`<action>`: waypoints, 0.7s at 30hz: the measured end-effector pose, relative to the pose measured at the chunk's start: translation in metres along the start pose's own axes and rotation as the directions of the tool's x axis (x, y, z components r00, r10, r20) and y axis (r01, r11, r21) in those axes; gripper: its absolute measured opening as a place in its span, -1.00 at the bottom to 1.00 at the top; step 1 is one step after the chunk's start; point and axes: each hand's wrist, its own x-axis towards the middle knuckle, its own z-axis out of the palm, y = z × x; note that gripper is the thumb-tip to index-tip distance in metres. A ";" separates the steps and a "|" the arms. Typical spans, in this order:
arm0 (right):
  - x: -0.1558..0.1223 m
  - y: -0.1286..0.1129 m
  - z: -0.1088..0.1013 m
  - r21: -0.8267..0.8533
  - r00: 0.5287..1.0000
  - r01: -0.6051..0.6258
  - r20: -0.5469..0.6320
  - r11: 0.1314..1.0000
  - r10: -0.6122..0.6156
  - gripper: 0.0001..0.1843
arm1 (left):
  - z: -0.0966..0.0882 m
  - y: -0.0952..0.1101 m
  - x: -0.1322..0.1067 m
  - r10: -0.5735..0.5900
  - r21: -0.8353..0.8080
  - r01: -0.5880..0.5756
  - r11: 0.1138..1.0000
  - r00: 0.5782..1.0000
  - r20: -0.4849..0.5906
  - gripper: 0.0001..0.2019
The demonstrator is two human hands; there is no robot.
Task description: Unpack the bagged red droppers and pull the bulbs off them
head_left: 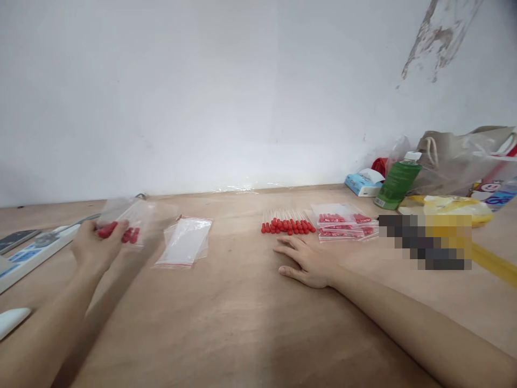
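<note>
At the left, my left hand (93,247) is closed on a clear zip bag (140,215), raised above the table, with red-tipped pieces inside it. My right hand (310,263) rests on the wooden table, fingers spread and holding nothing. Just beyond its fingertips lies a row of red-tipped sticks (287,225) with thin pale shafts, red ends toward me. To their right, filled zip bags (339,229) with red-tipped pieces are piled flat. Between my hands, nearer the left one, lies a small stack of flat clear zip bags (183,243) with red edges.
A white power strip (44,250) and a dark phone (16,240) lie at the left. At the back right stand a green bottle (399,183), a blue tissue pack (363,183) and bags (456,161). A yellow strap (495,264) and a pixelated patch are at the right.
</note>
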 end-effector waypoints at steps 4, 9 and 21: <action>0.001 -0.002 0.005 -0.011 0.957 0.044 -0.285 0.999 -0.045 -0.49 | 0.034 0.021 -0.051 0.019 -0.173 0.106 0.979 0.801 0.598 -0.67; 0.001 -0.017 -0.003 -0.023 0.917 0.181 -0.358 0.983 -0.178 -0.40 | 0.094 0.035 -0.144 0.054 -0.123 0.210 0.970 0.309 0.950 -0.66; 0.001 -0.020 0.003 0.026 0.985 -0.092 0.151 0.995 0.087 -0.15 | 0.106 0.024 -0.166 -0.067 -0.157 0.467 0.870 0.427 0.902 -0.27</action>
